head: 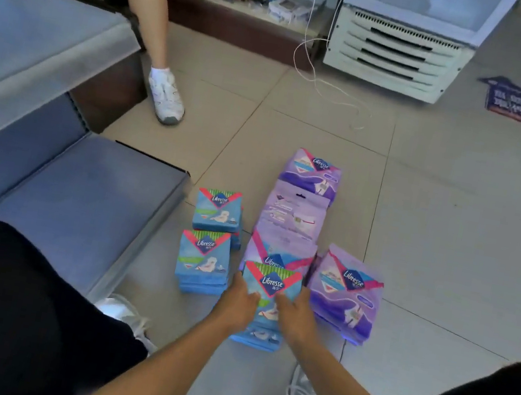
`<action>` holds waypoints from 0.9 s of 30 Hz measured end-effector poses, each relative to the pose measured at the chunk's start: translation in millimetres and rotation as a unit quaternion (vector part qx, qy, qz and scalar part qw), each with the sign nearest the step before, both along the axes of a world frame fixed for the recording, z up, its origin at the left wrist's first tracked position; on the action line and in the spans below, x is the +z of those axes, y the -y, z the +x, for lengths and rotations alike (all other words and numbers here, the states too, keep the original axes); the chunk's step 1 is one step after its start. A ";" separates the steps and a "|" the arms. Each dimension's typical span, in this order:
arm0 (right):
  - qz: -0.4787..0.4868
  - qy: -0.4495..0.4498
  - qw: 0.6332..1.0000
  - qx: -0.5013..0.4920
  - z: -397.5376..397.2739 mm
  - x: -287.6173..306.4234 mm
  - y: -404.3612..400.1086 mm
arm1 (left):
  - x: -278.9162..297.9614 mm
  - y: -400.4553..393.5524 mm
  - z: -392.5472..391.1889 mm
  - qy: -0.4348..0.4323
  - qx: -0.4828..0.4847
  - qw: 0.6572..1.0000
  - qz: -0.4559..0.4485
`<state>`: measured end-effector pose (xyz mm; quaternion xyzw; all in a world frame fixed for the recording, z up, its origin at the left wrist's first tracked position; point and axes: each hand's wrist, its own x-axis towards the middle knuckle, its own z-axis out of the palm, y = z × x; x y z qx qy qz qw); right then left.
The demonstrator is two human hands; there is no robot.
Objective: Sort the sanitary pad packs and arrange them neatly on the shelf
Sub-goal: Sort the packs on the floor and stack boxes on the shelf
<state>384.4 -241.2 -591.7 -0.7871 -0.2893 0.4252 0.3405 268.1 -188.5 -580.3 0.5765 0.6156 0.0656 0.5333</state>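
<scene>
While the head view is the only one supplied, it is showing enough to flag two hazards. The left hand [239, 301] and the right hand [294, 314] are holding a stack of small blue plastic-wrapped sanitary pad packs [271, 286] from either side, with the thumbs lying on its top face; the remaining fingers are curling round the outer edges, so both sets of fingers are clamping on the stack rather than standing apart. The stack is sitting between the two palms, its lower packs showing under the wrists, and it appears to be resting on or just above the tiled floor [441, 211]; which of the two cannot be told.

The first hazard is the lower packs sliding out, since slick wrappers held only by side pressure are likely to shear if the stack is lifted unevenly. The second is a collision: the large purple pad pack pile [345, 292] is lying just beside the right hand, and a purple pack with a pink band [280, 253] is touching the far edge of the held stack, so a careless sweep is liable to scatter them.

Two further blue pad stacks [204, 260] are standing near the left hand, beside the grey padded shelf step [77, 200].
</scene>
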 end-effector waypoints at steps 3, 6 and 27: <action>-0.035 -0.027 0.999 -0.004 7.4 -43.2 2.7 | -33.8 2.0 5.8 0.007 0.006 1.000 -0.029; -0.051 -0.037 0.998 -0.008 9.9 -68.9 4.1 | -49.9 3.1 8.2 0.010 0.022 0.999 -0.048; -0.055 -0.004 0.998 -0.040 2.8 -77.0 7.4 | -71.6 2.4 3.6 0.015 -0.037 0.997 -0.068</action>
